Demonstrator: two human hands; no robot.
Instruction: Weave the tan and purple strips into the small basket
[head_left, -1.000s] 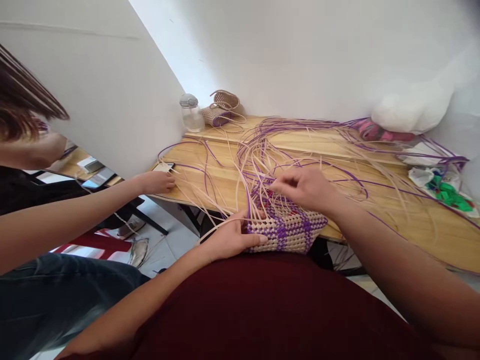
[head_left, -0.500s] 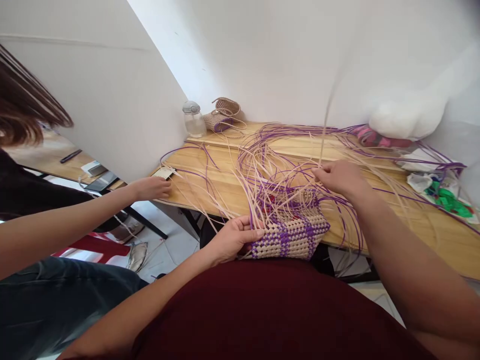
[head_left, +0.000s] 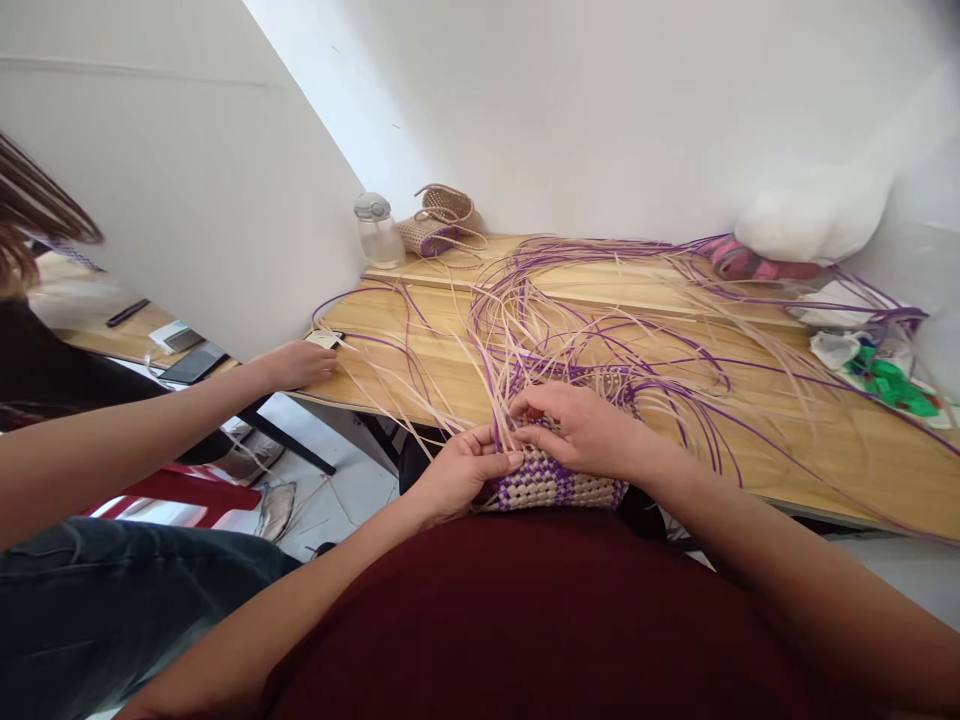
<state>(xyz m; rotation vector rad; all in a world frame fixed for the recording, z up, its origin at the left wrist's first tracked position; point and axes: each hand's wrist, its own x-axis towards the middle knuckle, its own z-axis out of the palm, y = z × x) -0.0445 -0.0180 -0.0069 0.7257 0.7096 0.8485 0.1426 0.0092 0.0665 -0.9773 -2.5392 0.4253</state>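
A beige and purple woven basket [head_left: 536,490] rests at the table's front edge against the dark red shirt, with many loose beige and purple strips [head_left: 525,300] fanning out from its top. My left hand [head_left: 461,472] pinches the basket's left edge between thumb and fingers. Over the basket's upper left part, my right hand [head_left: 581,428] has its fingertips closed around beige strips, close to the left fingertips. The hand hides part of the weave.
Another person's hand [head_left: 300,365] lies at the table's left end, by a small card. Behind stand a lidded jar [head_left: 379,235] and a small woven piece [head_left: 431,235]. A white bag [head_left: 810,225] and green material [head_left: 892,380] are at the right.
My right hand has come left and down from above the table's right side to the basket beside my left hand. My left hand keeps its hold. The view has shifted slightly.
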